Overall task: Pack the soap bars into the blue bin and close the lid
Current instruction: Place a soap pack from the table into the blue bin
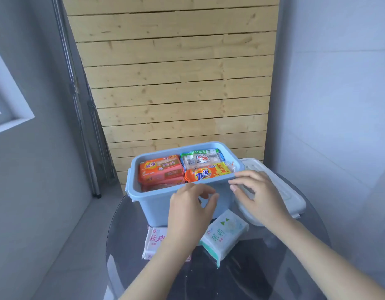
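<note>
A blue bin stands open on a round, dark glass bench, with a wall of pale wooden slats behind it. Inside the bin, soap bars lie packed flat: an orange-wrapped bar fills the left side with another orange pack partly showing beneath it, a green-and-white wrapped bar sits at the far right, and an orange-and-yellow Tide bar lies just in front of that one, against the bin's near rim. The lid, pale and translucent, rests on the bench just to the right of the bin, not on it. Two more bars lie on the bench in front of the bin: a white bar with pink print on the left, partly hidden by the left forearm, and a white bar with green print tilted beside it on the right. The left hand hovers in front of the bin's near wall, fingers loosely curled and holding nothing. The right hand is relaxed with fingers spread; its fingertips are at the bin's near right rim, and the palm is over the edge of the lid, gripping nothing.
</note>
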Motion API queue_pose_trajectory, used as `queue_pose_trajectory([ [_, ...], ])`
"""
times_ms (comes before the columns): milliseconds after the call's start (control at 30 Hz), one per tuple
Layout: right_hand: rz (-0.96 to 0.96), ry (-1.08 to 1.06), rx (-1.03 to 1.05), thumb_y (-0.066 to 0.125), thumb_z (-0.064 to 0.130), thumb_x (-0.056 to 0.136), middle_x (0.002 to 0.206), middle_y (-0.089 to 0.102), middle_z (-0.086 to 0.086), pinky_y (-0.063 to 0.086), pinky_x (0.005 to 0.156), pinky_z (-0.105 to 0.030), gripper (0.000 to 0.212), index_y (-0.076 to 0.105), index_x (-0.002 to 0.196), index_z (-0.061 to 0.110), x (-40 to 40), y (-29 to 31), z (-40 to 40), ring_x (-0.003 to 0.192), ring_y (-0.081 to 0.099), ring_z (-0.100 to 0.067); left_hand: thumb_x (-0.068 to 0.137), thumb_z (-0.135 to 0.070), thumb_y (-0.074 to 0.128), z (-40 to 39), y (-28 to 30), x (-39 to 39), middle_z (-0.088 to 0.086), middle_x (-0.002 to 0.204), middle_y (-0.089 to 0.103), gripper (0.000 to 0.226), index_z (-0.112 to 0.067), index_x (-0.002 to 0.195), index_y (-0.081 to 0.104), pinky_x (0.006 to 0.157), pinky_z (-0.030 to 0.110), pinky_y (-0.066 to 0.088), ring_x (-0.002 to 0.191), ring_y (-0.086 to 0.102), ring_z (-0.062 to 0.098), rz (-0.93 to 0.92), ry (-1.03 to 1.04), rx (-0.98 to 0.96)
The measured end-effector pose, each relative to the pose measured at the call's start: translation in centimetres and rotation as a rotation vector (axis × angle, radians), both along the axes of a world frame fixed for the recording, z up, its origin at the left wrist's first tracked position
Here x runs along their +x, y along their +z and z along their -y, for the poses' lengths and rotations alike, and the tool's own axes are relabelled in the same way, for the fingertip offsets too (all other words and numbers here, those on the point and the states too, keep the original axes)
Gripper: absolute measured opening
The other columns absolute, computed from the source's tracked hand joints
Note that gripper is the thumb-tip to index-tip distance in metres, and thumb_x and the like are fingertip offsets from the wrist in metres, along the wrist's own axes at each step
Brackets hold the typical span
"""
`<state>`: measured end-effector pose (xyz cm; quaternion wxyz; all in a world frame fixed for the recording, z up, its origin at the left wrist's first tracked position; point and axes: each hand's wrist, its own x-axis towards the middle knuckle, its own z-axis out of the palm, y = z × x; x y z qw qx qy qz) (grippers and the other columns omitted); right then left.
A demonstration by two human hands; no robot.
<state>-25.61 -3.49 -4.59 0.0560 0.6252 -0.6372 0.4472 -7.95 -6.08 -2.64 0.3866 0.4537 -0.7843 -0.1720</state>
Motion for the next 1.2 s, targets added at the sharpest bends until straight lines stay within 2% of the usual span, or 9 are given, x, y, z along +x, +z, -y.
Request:
queue_pose_trajectory([
  [167, 0.073, -0.100, 0.290, 0.060, 0.027, 0.085, 0.087, 0.066, 0.008, 0.040, 0.068, -0.023, 0.015, 0.072, 0.089, 0.019, 0.1, -1.4, -1.3, 0.079, 0.055, -0.010, 0.082, -0.046, 0.062, -1.3, -3.2, -0.6, -0.004, 0.125, 0.054, 0.044, -0.027, 0.122, 0.060, 0.093, 0.027, 0.044, 0.116, 0.052, 0.015, 0.299, -0.106, 0.375],
  [300, 0.187, -0.032, 0.732, 0.057, 0.033, 0.088, 0.120, 0.067, 0.005, 0.041, 0.086, -0.021, 0.035, 0.065, 0.119, 0.019, -0.1, -3.4, -1.4, 0.105, 0.060, -0.012, 0.083, -0.048, 0.059, -1.3, -5.0, -0.7, 0.001, 0.137, 0.044, 0.060, -0.025, 0.137, 0.046, 0.100, 0.031, 0.039, 0.128, 0.040, 0.020, 0.449, -0.108, 0.520],
  [567, 0.324, 0.032, 0.843, 0.065, 0.028, 0.081, 0.100, 0.072, -0.016, 0.052, 0.085, -0.043, 0.024, 0.072, 0.094, 0.010, -0.4, -4.5, -0.9, 0.090, 0.069, -0.028, 0.086, -0.036, 0.062, -1.2, -5.8, -1.1, 0.001, 0.141, 0.047, 0.062, -0.016, 0.141, 0.040, 0.096, 0.024, 0.036, 0.129, 0.044, 0.017, 0.305, -0.085, 0.652],
  [801, 0.481, 0.015, 0.929, 0.070, 0.028, 0.080, 0.087, 0.070, -0.003, 0.056, 0.072, -0.033, 0.019, 0.072, 0.091, 0.011, -0.8, -4.3, -1.5, 0.072, 0.070, -0.028, 0.080, -0.024, 0.071, -1.9, -5.3, -0.3, -0.002, 0.130, 0.057, 0.054, -0.015, 0.130, 0.053, 0.087, 0.021, 0.037, 0.115, 0.053, 0.014, 0.204, -0.086, 0.692],
  [901, 0.616, 0.051, 0.923, 0.070, 0.020, 0.082, 0.092, 0.070, -0.011, 0.056, 0.058, -0.023, 0.015, 0.071, 0.091, 0.008, -0.7, -3.4, -2.1, 0.064, 0.063, -0.019, 0.080, -0.020, 0.069, -2.2, -4.9, 0.0, -0.001, 0.097, 0.050, 0.020, -0.030, 0.087, 0.053, 0.078, 0.022, 0.031, 0.088, 0.042, 0.014, 0.159, -0.073, 0.676],
  [967, 0.661, 0.043, 0.902, 0.071, 0.019, 0.081, 0.092, 0.070, -0.014, 0.058, 0.062, -0.027, 0.020, 0.072, 0.094, 0.005, -0.6, -2.8, -2.1, 0.067, 0.064, -0.022, 0.080, -0.018, 0.070, -2.4, -4.6, 0.4, -0.003, 0.091, 0.044, 0.033, -0.036, 0.073, 0.042, 0.076, 0.023, 0.030, 0.085, 0.040, 0.016, 0.107, -0.061, 0.663],
  [1034, 0.701, 0.038, 0.859, 0.072, 0.019, 0.079, 0.084, 0.069, -0.010, 0.059, 0.066, -0.031, 0.021, 0.072, 0.095, 0.005, -0.4, -2.0, -2.1, 0.063, 0.063, -0.022, 0.081, -0.018, 0.071, -2.3, -4.1, 1.1, 0.000, 0.107, 0.060, 0.027, -0.030, 0.104, 0.063, 0.084, 0.020, 0.033, 0.102, 0.055, 0.019, 0.059, -0.058, 0.639],
  [1101, 0.754, 0.080, 0.817, 0.072, 0.018, 0.080, 0.082, 0.071, -0.009, 0.058, 0.061, -0.027, 0.020, 0.072, 0.094, 0.004, 0.2, -1.3, -2.0, 0.063, 0.063, -0.020, 0.080, -0.018, 0.072, -2.1, -3.5, 2.0, -0.003, 0.130, 0.059, 0.054, -0.017, 0.132, 0.055, 0.090, 0.017, 0.034, 0.123, 0.053, 0.016, 0.020, -0.027, 0.603],
  [1201, 0.795, 0.129, 0.809, 0.071, 0.018, 0.080, 0.089, 0.072, -0.014, 0.059, 0.063, -0.030, 0.019, 0.072, 0.093, 0.004, 2.1, -0.9, -1.6, 0.066, 0.065, -0.021, 0.079, -0.016, 0.073, -1.3, -2.7, 3.9, -0.005, 0.136, 0.056, 0.061, -0.020, 0.135, 0.052, 0.090, 0.015, 0.035, 0.127, 0.051, 0.011, 0.010, -0.004, 0.541],
])
